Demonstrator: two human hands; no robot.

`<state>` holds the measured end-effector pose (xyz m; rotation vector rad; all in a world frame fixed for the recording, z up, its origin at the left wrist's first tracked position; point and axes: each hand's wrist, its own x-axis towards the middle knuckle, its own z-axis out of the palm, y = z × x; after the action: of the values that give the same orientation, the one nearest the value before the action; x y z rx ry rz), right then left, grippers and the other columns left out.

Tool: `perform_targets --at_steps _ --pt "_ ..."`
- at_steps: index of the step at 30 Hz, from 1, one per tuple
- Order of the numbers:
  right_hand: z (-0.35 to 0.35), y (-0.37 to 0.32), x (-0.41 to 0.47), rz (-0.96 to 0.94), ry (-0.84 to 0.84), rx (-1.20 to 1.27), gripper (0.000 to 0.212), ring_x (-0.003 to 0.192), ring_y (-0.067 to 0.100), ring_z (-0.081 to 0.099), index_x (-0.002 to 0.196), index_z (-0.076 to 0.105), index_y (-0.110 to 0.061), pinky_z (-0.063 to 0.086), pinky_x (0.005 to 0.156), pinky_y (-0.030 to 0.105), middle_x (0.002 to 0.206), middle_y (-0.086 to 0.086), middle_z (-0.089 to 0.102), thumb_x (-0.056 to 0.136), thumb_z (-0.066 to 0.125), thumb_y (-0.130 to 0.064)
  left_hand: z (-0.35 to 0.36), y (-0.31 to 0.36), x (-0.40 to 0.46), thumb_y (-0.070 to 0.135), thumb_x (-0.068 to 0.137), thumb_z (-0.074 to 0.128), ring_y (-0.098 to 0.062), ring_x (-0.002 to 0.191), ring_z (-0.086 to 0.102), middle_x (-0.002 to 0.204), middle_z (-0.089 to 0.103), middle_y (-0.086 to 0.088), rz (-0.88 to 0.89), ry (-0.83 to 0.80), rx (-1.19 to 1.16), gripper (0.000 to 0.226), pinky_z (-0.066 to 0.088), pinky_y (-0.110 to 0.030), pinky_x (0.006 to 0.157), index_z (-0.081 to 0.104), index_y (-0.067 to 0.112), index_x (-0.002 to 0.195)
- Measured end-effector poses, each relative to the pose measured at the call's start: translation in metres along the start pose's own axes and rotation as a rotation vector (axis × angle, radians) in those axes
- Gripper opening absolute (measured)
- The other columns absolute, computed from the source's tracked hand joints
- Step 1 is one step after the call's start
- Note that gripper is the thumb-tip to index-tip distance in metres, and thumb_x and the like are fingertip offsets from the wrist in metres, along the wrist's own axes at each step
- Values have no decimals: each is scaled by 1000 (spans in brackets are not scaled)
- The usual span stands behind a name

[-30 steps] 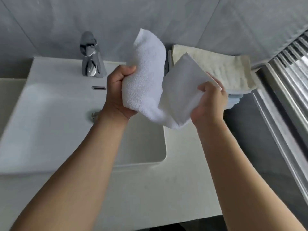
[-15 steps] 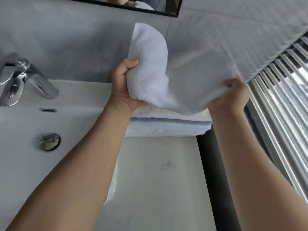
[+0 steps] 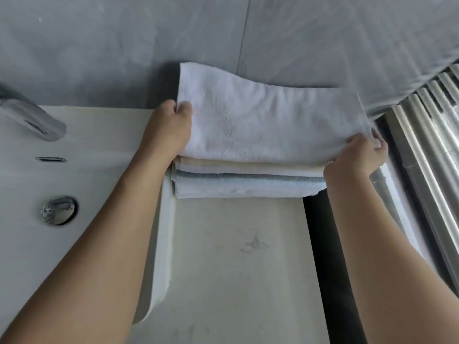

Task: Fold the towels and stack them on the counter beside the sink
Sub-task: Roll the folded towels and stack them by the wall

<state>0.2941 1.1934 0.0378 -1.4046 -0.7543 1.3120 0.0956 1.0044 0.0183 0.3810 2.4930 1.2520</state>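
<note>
White towel held flat over the stack beside the sink

The left hand (image 3: pixel 166 130) grips the left edge of the folded white towel (image 3: pixel 268 120), and the right hand (image 3: pixel 357 157) pinches its near right corner. The towel lies on top of the stack of folded towels (image 3: pixel 248 180), cream, grey-blue and white, at the far end of the counter (image 3: pixel 236 269) against the grey wall (image 3: pixel 124 45), just right of the sink (image 3: pixel 82 170) with its drain (image 3: pixel 58 211) and faucet (image 3: pixel 29 117).
</note>
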Motion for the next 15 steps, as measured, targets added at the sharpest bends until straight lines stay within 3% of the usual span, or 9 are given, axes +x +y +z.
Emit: perform_targets --at_steps 2,4,6,8,13,15 --pt "4 -4 5 -64 39 32 40 74 10 65 120 58 -10 52 56 17 106 4 67 89 35 1 2 5 -6 38 102 36 -19 61 39 71 42 1 35 10 98 33 26 -35 55 42 14 80" --pt "6 -2 12 -69 75 -32 40 74 9 63 122 55 -11 45 50 11 112 6 65 91 34 2 6 7 -11 37 104 31 -24 74 45 82 50 -1 63 14 225 35 29 -35 64 49 9 96" --pt "5 5 19 -39 87 -129 42 73 5 58 128 52 -17 39 43 8 107 -1 62 92 35 0 9 6 -14 37 105 29 -29 88 47 101 57 -11 68 20 298 40 32 -35 74 52 5 110" --pt "-1 16 23 18 55 -188 45 73 3 54 134 46 -21 40 43 11 98 -8 57 93 39 -5 9 4 -13 37 105 28 -30 90 48 110 60 -15 69 32 321 42 34 -36 76 54 4 110" --pt "-8 24 22 133 69 -237 49 83 10 55 139 40 -27 53 86 34 112 -5 57 93 53 -19 16 6 -17 40 106 26 -37 100 54 110 63 -16 61 148 338 45 32 -36 75 56 6 105" --pt "-9 30 18 101 55 -261 50 92 19 54 144 38 -20 48 88 34 131 7 55 96 49 -25 21 2 -20 40 106 26 -37 102 56 110 64 -15 36 168 360 45 33 -36 75 56 7 105"
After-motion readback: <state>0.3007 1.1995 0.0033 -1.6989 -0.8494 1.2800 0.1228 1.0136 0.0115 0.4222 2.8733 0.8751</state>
